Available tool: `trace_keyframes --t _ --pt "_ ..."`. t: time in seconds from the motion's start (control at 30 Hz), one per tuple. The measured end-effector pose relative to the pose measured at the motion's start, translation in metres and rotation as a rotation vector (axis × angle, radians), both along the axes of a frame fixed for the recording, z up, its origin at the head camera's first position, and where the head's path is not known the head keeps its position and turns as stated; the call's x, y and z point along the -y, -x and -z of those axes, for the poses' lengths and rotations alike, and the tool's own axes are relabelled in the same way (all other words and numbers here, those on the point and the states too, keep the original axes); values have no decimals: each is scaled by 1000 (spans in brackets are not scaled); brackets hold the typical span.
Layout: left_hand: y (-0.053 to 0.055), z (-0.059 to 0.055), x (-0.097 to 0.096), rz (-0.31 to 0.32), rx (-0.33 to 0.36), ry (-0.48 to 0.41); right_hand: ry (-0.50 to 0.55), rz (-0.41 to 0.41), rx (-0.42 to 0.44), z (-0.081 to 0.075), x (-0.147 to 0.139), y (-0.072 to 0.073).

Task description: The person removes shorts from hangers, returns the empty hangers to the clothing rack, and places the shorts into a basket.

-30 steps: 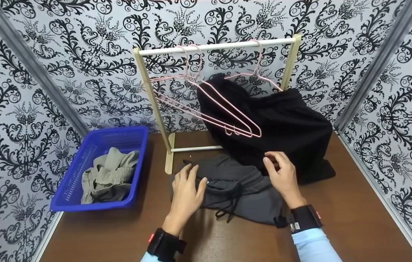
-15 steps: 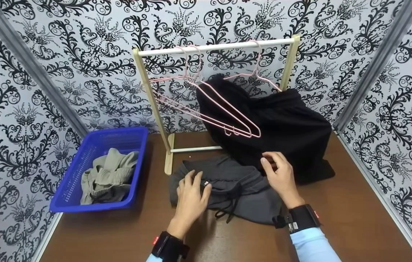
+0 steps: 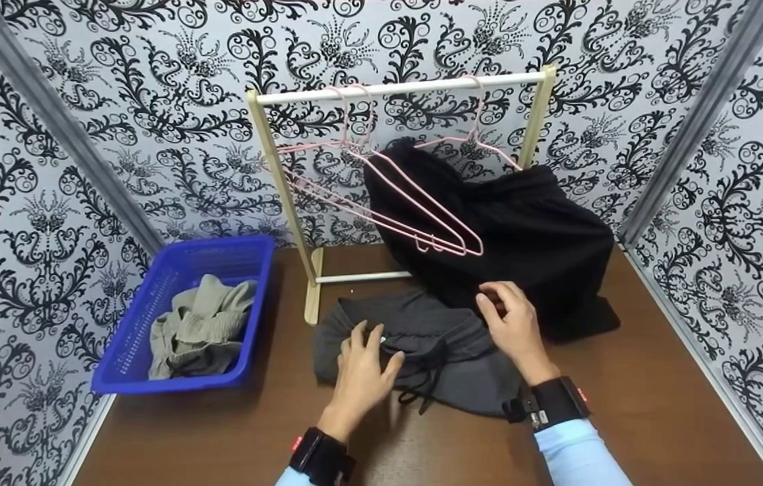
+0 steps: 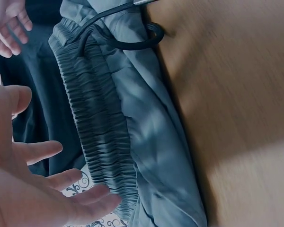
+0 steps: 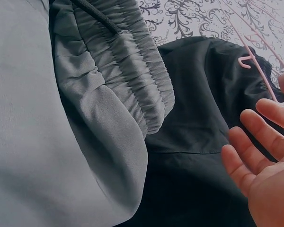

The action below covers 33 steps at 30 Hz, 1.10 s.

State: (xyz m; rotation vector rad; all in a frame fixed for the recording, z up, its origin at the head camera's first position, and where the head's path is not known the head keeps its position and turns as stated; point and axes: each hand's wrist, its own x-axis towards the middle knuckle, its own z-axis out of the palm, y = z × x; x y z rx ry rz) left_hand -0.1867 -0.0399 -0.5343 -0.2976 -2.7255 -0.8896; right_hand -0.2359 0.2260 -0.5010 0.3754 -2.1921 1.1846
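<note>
Dark grey drawstring shorts [image 3: 469,374] lie on the table with their gathered elastic waistband [image 4: 102,118] and black cord showing. My left hand [image 3: 362,371] hovers over the left part of the waistband, fingers spread and loosely bent, holding nothing. Above the right end of the shorts is my right hand [image 3: 516,331], its fingers loosely curved with nothing between them; the right wrist view shows that hand [image 5: 270,165] apart from the cloth. Behind it, a black garment [image 3: 529,236] hangs from a pink hanger [image 3: 448,138] on the rack, its lower part resting on the table.
A small rack with a white rail [image 3: 408,86] stands at the back. Two more pink hangers [image 3: 415,196] hang at its left, jutting forward. The blue basket [image 3: 103,385] at left holds a grey-green garment [image 3: 209,324]. Patterned walls [image 3: 172,121] enclose the table.
My left hand has shifted to the right and slightly down over the waistband. My right hand has drifted slightly left. The shorts' left edge shows more plainly; rack and basket stay put.
</note>
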Motion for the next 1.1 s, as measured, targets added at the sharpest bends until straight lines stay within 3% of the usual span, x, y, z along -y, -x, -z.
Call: trace_keyframes --t 0.2,0.57,0.83,1.1 --pt "6 4 -1 19 70 0 -62 7 -34 1 2 2" --pt "21 8 -8 36 70 39 -88 5 -40 -1 3 4" --pt "31 9 -14 2 101 89 -113 -4 -15 1 4 4" --pt "37 13 -21 -7 195 142 -115 -7 15 0 7 2"
